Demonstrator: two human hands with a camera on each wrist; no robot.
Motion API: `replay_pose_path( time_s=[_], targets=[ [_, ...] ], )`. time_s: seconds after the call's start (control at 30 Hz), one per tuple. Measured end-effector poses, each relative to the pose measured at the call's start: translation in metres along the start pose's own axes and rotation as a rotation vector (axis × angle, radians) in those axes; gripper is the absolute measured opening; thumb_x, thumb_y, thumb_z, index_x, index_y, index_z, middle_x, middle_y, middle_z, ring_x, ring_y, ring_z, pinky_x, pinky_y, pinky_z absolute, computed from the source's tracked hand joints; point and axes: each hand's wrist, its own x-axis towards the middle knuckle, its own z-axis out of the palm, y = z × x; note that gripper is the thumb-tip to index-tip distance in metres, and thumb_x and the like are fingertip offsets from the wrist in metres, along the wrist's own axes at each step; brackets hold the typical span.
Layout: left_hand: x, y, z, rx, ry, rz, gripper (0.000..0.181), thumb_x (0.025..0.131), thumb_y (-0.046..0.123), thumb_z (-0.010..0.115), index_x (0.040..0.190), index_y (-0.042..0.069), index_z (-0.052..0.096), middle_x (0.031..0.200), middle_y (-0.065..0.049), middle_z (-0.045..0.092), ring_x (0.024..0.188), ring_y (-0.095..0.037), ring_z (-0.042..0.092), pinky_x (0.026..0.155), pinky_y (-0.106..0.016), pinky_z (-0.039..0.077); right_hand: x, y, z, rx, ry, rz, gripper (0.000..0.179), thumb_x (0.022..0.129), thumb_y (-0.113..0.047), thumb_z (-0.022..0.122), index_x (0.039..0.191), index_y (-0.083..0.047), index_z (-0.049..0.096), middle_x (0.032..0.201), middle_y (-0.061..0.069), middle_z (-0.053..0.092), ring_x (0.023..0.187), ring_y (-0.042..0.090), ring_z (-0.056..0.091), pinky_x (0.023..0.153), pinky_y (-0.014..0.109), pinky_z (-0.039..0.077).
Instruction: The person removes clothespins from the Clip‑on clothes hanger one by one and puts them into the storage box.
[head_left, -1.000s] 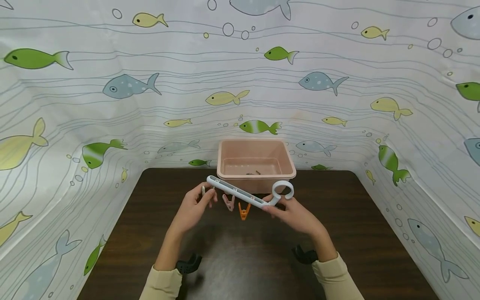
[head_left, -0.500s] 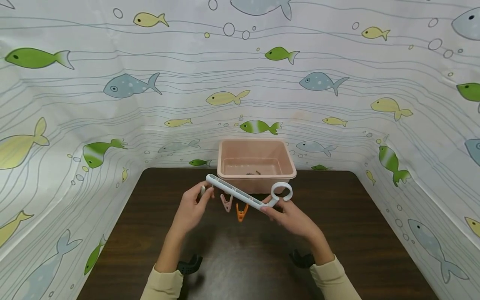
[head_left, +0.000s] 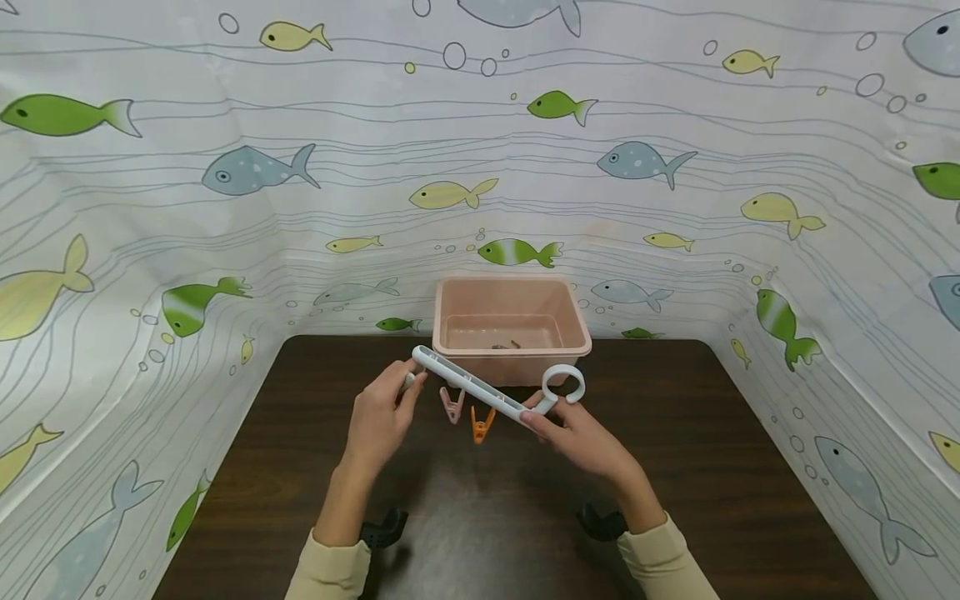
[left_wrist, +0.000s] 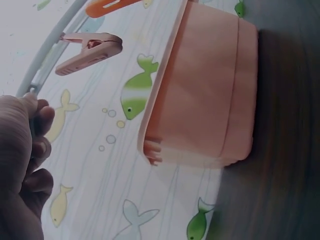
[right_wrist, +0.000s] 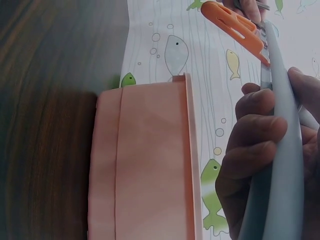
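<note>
A pale plastic clip hanger (head_left: 471,385) is held at a slant above the table, its open hook (head_left: 564,368) at the right end. My right hand (head_left: 581,435) grips the bar beside the hook, fingers curled round it in the right wrist view. A pink clothespin (head_left: 452,407) and an orange clothespin (head_left: 482,427) hang from the bar between the hands. At the bar's raised left end, my left hand (head_left: 377,414) pinches a small pale clip (head_left: 408,382), mostly hidden by the fingers. Whether that clip is attached to the bar cannot be seen.
Just behind the hanger stands a pink plastic bin (head_left: 512,350) with a few small things (head_left: 515,344) on its floor. The dark wood table (head_left: 480,533) ends at a fish-patterned curtain (head_left: 480,150) at the back and both sides.
The hanger has shifted slightly left, and the orange clothespin has swung a little left. My left hand has turned slightly at the bar's end, still pinching the pale clip.
</note>
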Motion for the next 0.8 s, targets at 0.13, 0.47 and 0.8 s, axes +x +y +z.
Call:
replay_pose_path(
  time_s=[0.13,0.47,0.8],
  targets=[
    [-0.0002,0.0006,0.0013,0.07,0.038,0.067,0.026,0.098,0.007,0.079,0.123,0.002,0.074,0.084,-0.002,0.061,0.06,-0.007,0.041,0.051,-0.026,0.039,-0.0014,0.001,0.0011,0.036,-0.015,0.019,0.02,0.113,-0.035,0.06,0.12,-0.018,0.066,0.088,0.007,0.058,0.066,0.013,0.048,0.059,0.03,0.045],
    [0.0038,0.0042,0.001,0.186,0.105,0.177,0.033,0.09,0.005,0.086,0.121,-0.001,0.075,0.091,-0.009,0.071,0.064,-0.02,0.059,0.055,-0.038,0.052,-0.0016,0.0048,0.0013,0.106,-0.045,0.01,0.024,0.114,-0.03,0.056,0.12,-0.01,0.068,0.082,0.007,0.059,0.057,0.009,0.048,0.05,0.028,0.045],
    [0.0069,0.0092,-0.0017,0.156,0.084,0.156,0.03,0.092,0.005,0.084,0.119,-0.002,0.074,0.092,-0.009,0.07,0.063,-0.017,0.056,0.051,-0.034,0.049,-0.0013,0.0048,0.002,0.099,-0.031,0.014,0.023,0.115,-0.032,0.056,0.123,-0.014,0.068,0.084,0.008,0.059,0.056,0.009,0.048,0.05,0.028,0.046]
  ],
)
